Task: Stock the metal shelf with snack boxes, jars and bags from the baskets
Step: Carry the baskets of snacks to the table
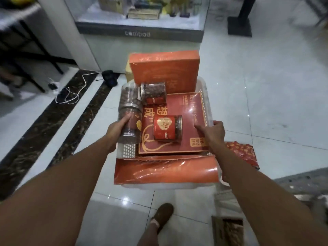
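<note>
Left hand (116, 129) grips a tall jar (130, 107) — perhaps the white basket (128, 150) edge too — right hand (212, 132) holds its right rim

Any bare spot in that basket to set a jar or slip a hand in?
Free: red box top between labelled jar and basket right wall; lattice corner nearside of tall jar. Crowded: left side, tall jar beside small jar, upright orange box behind.
</note>
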